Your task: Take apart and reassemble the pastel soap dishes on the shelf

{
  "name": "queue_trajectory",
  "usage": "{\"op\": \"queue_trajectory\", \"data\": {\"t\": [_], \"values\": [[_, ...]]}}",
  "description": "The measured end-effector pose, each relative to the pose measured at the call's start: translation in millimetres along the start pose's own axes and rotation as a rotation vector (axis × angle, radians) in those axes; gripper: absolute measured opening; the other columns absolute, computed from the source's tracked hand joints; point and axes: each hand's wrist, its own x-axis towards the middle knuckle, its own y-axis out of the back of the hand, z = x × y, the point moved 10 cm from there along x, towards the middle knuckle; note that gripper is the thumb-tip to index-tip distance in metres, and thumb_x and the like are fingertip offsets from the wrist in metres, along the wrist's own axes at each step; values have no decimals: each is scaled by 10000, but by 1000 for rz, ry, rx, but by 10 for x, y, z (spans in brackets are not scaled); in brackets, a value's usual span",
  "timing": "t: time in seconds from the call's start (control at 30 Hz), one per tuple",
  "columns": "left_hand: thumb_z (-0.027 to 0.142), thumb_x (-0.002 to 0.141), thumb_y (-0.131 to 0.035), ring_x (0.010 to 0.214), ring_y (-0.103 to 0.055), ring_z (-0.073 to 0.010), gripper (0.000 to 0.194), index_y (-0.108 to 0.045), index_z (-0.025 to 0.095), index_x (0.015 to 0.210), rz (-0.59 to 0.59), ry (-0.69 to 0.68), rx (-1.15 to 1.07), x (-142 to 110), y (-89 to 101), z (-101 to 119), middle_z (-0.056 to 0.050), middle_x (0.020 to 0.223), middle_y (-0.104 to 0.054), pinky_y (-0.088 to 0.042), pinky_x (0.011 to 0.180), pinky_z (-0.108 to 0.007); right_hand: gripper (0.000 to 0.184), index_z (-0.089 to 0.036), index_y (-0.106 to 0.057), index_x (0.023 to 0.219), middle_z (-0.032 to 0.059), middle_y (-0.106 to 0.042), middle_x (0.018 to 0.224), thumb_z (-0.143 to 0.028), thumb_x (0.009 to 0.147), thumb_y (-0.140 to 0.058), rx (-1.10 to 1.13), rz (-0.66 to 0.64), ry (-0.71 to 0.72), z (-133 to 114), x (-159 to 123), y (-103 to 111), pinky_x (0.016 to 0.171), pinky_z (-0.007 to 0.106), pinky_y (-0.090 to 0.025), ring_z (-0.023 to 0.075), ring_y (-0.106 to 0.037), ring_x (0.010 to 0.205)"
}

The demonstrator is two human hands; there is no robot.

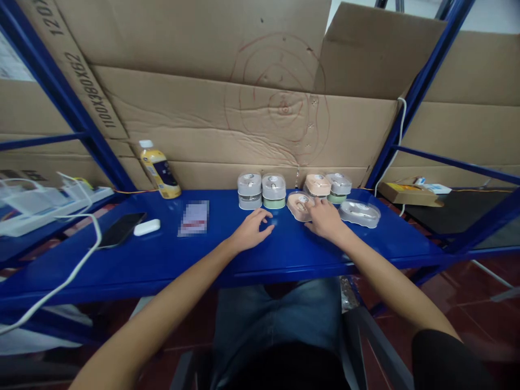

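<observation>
My right hand (326, 219) reaches over a peach case with a clear lid (299, 206), its fingers against the case's right side. How firmly it grips the case is hard to see. My left hand (254, 230) hovers at the table's middle, fingers spread and holding nothing. Just behind it stand two small stacks of clear-lidded cases, a grey stack (249, 190) and a grey-and-green stack (274, 190). Behind my right hand are a peach-topped stack (317, 184) and another grey-and-green stack (338, 187). Right of that hand lies a clear, wavy-edged case (359, 213).
A blue table (162, 265) carries a yellow drink bottle (160, 169), a blurred card (194, 218), a white earbud case (147, 227) and a black phone (122, 230). A white cable (83, 262) hangs at the left. Cardboard (182, 119) walls the back between blue posts.
</observation>
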Motion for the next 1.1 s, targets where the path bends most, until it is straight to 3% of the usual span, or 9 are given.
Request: {"op": "queue_trajectory", "data": {"t": [0.1, 0.3, 0.5, 0.6, 0.7, 0.8, 0.97, 1.1], "values": [[391, 927, -607, 987, -690, -235, 262, -632, 219, 1122, 5, 4, -4, 2, 1, -4, -75, 1121, -673, -581, 953, -434, 481, -134, -571, 1451, 227, -623, 1367, -205, 976, -576, -70, 44, 57, -88, 127, -15, 1022, 448, -460, 379, -564, 1277], [393, 917, -615, 976, -693, -240, 267, -630, 218, 1118, 9, 13, -7, -2, 15, -10, -76, 1125, -668, -588, 917, -430, 389, -103, -614, 1369, 236, -612, 1367, -201, 1006, -516, -84, 66, 35, -93, 683, -145, 1027, 439, -423, 357, -558, 1260], [398, 925, -607, 974, -692, -238, 274, -627, 215, 1128, 6, 12, -23, 4, 13, 3, -83, 1139, -660, -587, 920, -434, 333, -82, -636, 1249, 233, -656, 1269, -231, 1039, -423, 83, 223, -87, -138, 841, 75, 1032, 427, -430, 339, -597, 1196], [388, 920, -607, 964, -691, -235, 263, -629, 217, 1119, 20, -2, -19, 13, 11, -7, -77, 1113, -655, -584, 930, -439, 471, -96, -591, 1308, 239, -661, 1280, -466, 1048, -461, 191, 307, -107, -346, 920, 222, 1018, 437, -461, 357, -621, 1191], [382, 917, -605, 961, -691, -237, 260, -629, 213, 1114, 28, -15, -9, 18, 6, -30, -77, 1090, -649, -587, 928, -444, 798, -79, -516, 1407, 278, -651, 1312, -693, 908, -620, 245, 274, -186, -536, 1078, 202, 1018, 484, -475, 413, -617, 1225], [376, 913, -606, 954, -695, -234, 256, -628, 216, 1112, 34, -22, -2, 13, 12, -44, -73, 1079, -649, -595, 917, -440, 895, -43, -480, 1439, 313, -641, 1326, -674, 848, -712, 279, 223, -258, -639, 1183, 126, 1016, 502, -482, 426, -624, 1228], [370, 926, -606, 983, -703, -235, 249, -626, 222, 1126, 95, -31, 8, 6, 104, -26, -76, 1110, -670, -599, 927, -432, 761, -68, -535, 1406, 286, -649, 1311, -560, 856, -719, 362, 301, -222, -511, 1020, 245, 1044, 510, -487, 420, -616, 1248], [428, 917, -649, 1022, -711, -271, 347, -600, 200, 1174, 354, 57, -27, -11, 402, -146, -115, 1154, -690, -597, 930, -467, 806, -147, -519, 1478, 224, -635, 1398, -561, 821, -738, 599, 347, -71, -165, 691, 382, 1101, 536, -477, 401, -602, 1307]]}}
